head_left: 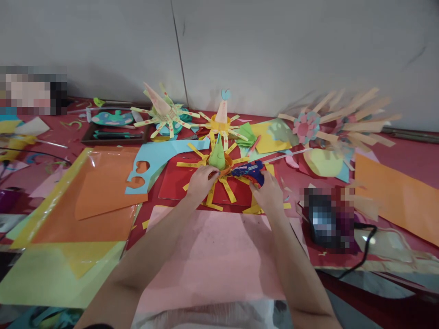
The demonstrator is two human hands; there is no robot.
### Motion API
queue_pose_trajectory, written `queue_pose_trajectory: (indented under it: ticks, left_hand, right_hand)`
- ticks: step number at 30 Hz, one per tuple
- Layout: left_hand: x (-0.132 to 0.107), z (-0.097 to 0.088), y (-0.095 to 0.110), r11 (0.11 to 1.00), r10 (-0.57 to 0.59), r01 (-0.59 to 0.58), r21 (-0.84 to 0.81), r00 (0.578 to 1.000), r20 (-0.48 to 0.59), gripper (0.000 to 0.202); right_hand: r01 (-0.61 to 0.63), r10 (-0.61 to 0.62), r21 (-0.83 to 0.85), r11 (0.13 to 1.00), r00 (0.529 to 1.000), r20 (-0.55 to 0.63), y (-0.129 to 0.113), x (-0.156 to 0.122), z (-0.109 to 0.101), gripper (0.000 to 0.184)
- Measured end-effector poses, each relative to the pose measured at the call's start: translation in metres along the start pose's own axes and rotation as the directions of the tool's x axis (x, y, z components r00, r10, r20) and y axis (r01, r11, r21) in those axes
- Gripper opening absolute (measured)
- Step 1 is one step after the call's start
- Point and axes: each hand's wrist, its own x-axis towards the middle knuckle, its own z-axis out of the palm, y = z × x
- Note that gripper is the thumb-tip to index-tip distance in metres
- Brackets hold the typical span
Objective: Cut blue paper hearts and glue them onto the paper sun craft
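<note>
My right hand [269, 192] is closed round a blue glue gun [248, 171], whose nozzle points left at a paper craft. That craft is a green paper cone [217, 157] on an orange ring with yellow paper strips [227, 188] fanning out, lying on a red sheet [173, 183]. My left hand [201, 182] pinches the craft's orange rim at the base of the cone. A pink paper sheet [216, 256] lies under both forearms.
Two finished cone-and-strip crafts [161, 114] [221, 119] stand near the wall, with a flower craft [307, 127] at the right. Orange sheets [103, 192] [398, 196] lie left and right. A light blue cut sheet [157, 160], a dark tray [116, 133] and a black cable [363, 256] are nearby.
</note>
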Motion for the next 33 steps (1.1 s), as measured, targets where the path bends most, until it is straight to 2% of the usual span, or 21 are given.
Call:
queue_pose_trajectory:
  ticks: [8,19,25,33]
  left_hand:
    - [0.0004,0.0033,-0.0032,1.0,0.005,-0.005,-0.012,1.0,0.001,0.014]
    - [-0.0009,0.0016,0.0005,1.0,0.02,-0.02,-0.018,1.0,-0.004,0.013]
    - [-0.001,-0.0005,0.0027,1.0,-0.001,0.001,0.003,1.0,0.021,0.013]
    - [-0.0005,-0.0002,0.0014,0.999,0.029,-0.03,0.042,0.999,0.034,0.014]
  right_hand:
    - [0.051,-0.052,-0.018,0.999,0.998,-0.039,-0.0047,-0.004,0.0031,0.032]
    - [0.03,-0.029,-0.043,0.999,0.999,0.016,-0.0062,-0.0024,0.0063,0.034]
    - [0.013,-0.013,-0.031,0.999,1.0,-0.008,-0.0059,-0.0025,0.0066,0.033]
    - [-0.005,0.005,-0.034,0.999,1.0,-0.009,-0.0065,-0.0029,0.0044,0.033]
